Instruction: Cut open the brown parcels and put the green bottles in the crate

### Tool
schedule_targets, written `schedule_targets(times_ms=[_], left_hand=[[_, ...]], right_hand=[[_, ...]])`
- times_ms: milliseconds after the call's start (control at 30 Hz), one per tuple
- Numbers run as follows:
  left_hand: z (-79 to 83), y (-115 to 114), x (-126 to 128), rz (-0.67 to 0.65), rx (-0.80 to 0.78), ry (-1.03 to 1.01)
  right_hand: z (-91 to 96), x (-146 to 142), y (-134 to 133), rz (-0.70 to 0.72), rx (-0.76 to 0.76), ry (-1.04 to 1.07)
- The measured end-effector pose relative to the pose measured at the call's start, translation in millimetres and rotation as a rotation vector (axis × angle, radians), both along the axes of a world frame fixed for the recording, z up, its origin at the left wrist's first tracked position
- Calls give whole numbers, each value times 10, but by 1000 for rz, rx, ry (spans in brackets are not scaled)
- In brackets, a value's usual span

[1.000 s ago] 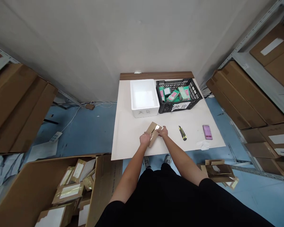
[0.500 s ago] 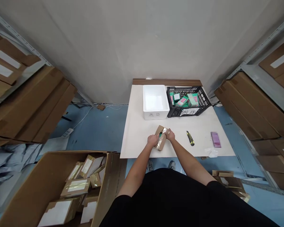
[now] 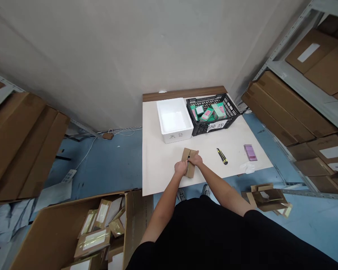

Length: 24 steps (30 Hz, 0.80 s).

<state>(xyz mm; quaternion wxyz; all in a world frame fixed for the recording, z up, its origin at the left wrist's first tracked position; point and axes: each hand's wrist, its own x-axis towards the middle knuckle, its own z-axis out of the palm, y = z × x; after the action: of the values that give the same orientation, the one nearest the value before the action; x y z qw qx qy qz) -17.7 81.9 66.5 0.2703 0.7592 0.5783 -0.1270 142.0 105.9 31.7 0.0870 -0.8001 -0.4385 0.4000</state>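
Note:
A small brown cardboard box (image 3: 188,156) lies on the white table (image 3: 157,165) near its front edge. My left hand (image 3: 180,168) is closed on the box's left side. On its top, at the flaps, my right hand (image 3: 195,160) has its fingers curled and pressed. A dark slit shows between the flaps; what is inside is hidden.
A white foam box (image 3: 174,120) and a black crate (image 3: 212,114) of green and pink packs stand at the back. A utility knife (image 3: 222,156) and a purple item (image 3: 250,152) lie to the right. A big carton (image 3: 73,232) of parcels sits on the floor at left, torn cardboard (image 3: 267,198) at right.
The box has been turned from slanted to nearly upright on the table, and its taped shiny face no longer shows. Both hands stayed on it. The camera view shifted.

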Motion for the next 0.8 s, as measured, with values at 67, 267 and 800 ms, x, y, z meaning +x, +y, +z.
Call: schedule_targets(times_ms=[67,267,800], left_hand=[[4,-10,9,5,14,15],[27,-1,-64,49,22,36],[-196,108,-562,321,-63,-246]], right_hand=[[36,55,-4,-74,-16,69],[21,255,-116,-275,-11,479],[-207,495,-738,-606,120,871]])
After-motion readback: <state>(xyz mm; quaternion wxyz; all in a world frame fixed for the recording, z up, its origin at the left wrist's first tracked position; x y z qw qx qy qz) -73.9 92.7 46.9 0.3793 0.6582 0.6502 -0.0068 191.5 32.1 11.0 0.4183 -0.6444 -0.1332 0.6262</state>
